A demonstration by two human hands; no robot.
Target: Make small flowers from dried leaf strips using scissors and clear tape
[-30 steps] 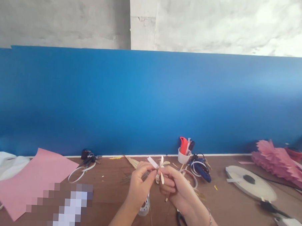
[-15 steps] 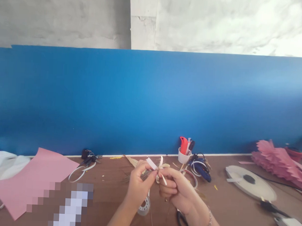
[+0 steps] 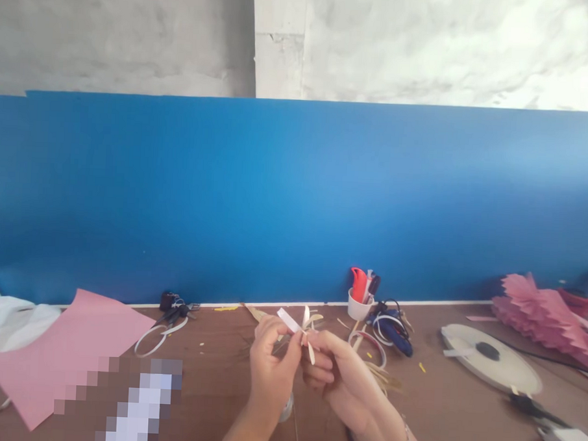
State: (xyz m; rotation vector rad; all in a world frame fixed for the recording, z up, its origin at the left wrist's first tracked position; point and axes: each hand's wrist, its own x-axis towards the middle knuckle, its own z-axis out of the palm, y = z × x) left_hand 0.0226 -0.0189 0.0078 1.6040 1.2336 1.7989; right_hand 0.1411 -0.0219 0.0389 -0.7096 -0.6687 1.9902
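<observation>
Near the middle of the brown table my left hand pinches a white strip between thumb and fingers. Close against it, my right hand has its fingers closed on a small bunch of pale, petal-like pieces that fan out around the point where the fingertips meet. The join between strip and bunch is hidden by the fingers. A thin stem runs down below the hands. Under my left wrist a tape roll is mostly covered.
Pink paper and white material lie left. Black-handled tools are behind them. A white cup with a red tool stands by the blue partition. Right are blue-handled pliers, an oval reel and pleated pink paper.
Both hands have shifted slightly, with the white strip and pale pieces moving a little to the left. My left wrist now covers more of the tape roll.
</observation>
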